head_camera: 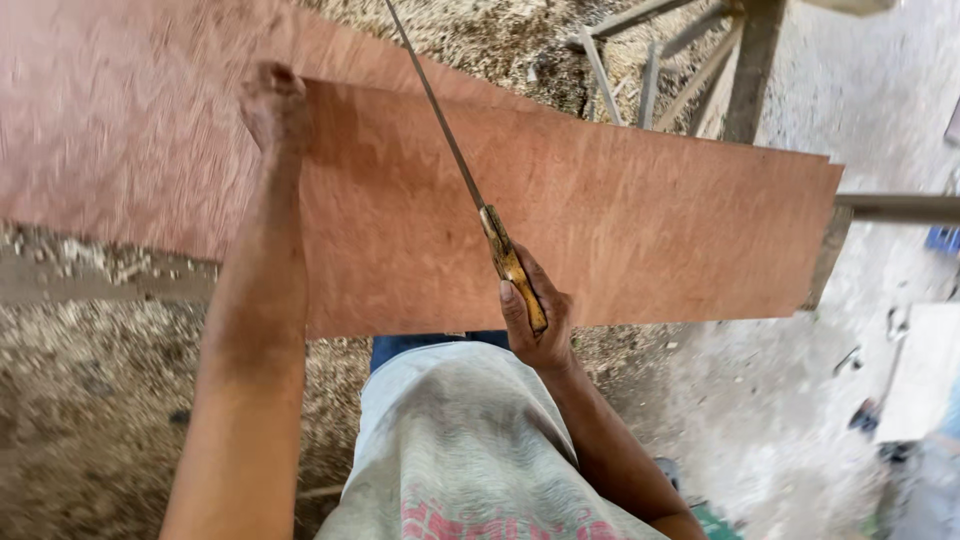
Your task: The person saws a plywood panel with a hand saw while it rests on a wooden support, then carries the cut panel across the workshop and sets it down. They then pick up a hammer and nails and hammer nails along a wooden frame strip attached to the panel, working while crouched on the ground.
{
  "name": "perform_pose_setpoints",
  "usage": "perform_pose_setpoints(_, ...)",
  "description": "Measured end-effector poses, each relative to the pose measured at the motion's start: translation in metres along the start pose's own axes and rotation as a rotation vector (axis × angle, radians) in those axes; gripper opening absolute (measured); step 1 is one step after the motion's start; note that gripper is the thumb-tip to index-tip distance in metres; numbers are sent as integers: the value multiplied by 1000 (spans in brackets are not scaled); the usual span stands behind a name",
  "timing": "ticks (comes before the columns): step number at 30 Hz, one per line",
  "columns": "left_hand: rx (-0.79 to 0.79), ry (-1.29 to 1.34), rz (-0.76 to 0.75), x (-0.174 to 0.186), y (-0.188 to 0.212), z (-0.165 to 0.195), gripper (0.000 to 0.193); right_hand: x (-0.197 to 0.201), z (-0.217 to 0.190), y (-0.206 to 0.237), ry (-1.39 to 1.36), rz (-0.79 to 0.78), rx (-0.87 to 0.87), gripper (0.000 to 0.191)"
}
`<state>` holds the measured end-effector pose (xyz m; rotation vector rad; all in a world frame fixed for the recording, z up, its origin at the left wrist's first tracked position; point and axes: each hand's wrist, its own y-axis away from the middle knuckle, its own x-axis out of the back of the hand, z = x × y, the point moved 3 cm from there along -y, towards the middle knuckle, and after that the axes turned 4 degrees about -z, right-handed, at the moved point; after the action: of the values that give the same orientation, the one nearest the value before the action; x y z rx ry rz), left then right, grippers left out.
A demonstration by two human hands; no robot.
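A reddish-brown plywood sheet (620, 215) lies flat across the middle of the view, its near edge just in front of the person's body. The right hand (535, 325), at about 6 o'clock from the sheet's centre, is closed tight around the yellow-brown wooden handle of a handsaw (478, 190), whose thin blade runs up over the sheet toward 11 o'clock and out of the top of the view. The left hand (272, 105), at about 9 o'clock from the saw, rests fingers down on the far left edge of the sheet, curled and pressing it. A second, paler sheet (120, 110) lies under it at 10 o'clock. Sawdust (90, 400) covers the floor at 7 o'clock.
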<state>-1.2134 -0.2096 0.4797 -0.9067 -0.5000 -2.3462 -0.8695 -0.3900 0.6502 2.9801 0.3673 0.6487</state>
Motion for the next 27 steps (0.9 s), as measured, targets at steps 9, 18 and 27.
perform_pose_setpoints(9, -351, 190, -350, -124, 71, 116, 12, 53, 7, -2, -38, 209, 138, 42)
perform_pose_setpoints(18, -243, -21, -590, -269, 140, 228, 15, 164, 76, 0, -98, 392, -12, 53)
perform_pose_setpoints(27, -265, -37, -589, -365, 210, 293, 16, 252, 154, 22, -284, 571, -197, 54)
